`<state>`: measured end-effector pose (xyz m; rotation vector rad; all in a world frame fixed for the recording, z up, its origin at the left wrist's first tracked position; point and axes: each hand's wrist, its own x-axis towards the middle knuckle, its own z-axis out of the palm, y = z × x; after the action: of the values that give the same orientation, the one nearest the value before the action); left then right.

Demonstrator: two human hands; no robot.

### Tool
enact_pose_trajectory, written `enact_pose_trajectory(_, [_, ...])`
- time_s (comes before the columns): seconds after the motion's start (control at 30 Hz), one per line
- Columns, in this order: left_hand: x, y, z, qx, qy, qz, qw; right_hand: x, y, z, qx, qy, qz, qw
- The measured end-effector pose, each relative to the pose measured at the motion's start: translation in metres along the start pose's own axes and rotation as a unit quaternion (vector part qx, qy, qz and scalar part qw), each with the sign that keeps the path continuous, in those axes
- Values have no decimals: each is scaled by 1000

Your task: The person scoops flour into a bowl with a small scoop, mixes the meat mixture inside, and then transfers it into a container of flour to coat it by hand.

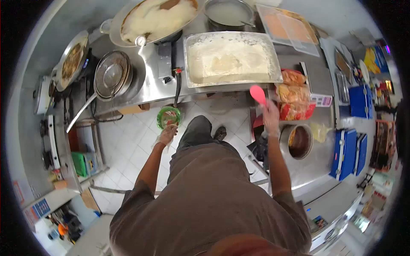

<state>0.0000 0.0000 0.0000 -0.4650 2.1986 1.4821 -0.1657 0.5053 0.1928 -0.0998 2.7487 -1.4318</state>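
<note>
In a clear plastic glove, my left hand [167, 135] is closed on the near rim of a small green bowl [159, 119]. Something reddish and pale lies inside it; I cannot make out what. The bowl is held above the tiled floor, in front of the counter. My right hand [270, 116], also gloved, grips a pink spoon [257, 94] by its handle, head pointing up. The spoon's head is just below the near right corner of a metal tray [232, 80] holding pale flour-like powder [239, 53].
Behind the tray stand a large pan of foamy oil [158, 21] and a pot of cloudy liquid [228, 13]. Strainers [112, 72] rest at left, a long handle jutting out. Packaged bread [293, 96], a round metal pot [305, 152] and blue boxes [344, 151] are at right.
</note>
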Motion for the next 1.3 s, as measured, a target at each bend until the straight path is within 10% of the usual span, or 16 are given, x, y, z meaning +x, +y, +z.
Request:
enact_pose_trajectory(0.07, [-53, 17, -13, -31, 66, -35, 997, 35, -40, 11, -84, -12, -99, 991])
enact_pose_trajectory(0.1, [46, 40, 61, -111, 60, -14, 992, 133, -32, -32, -178, -17, -137, 974])
enact_pose_trajectory(0.37, [3, -66, 56, -231, 155, -191, 941, 254, -36, 162, -330, -208, -299, 871])
enact_pose_trajectory(0.53, [-3, -20, 59, -294, 189, -201, 915, 337, 4, 224, -402, -151, -179, 885])
enact_pose_trajectory(0.67, [43, 88, 26, -168, 154, -134, 964, 316, 26, 244, -360, -255, -173, 881])
enact_pose_trajectory(0.77, [78, 134, 24, -40, 167, 82, 982, 278, -8, 220, -342, -310, -233, 856])
enact_pose_trajectory(0.93, [104, 242, 27, -144, 173, 15, 974, 310, 7, 219, -297, -158, -200, 920])
enact_pose_trajectory(1.03, [114, 248, 34, -73, 171, -10, 983, 286, 6, 229, -319, -315, -225, 865])
enact_pose_trajectory(1.3, [120, 246, 33, -17, 166, -53, 985, 281, 2, 221, -251, -299, -151, 908])
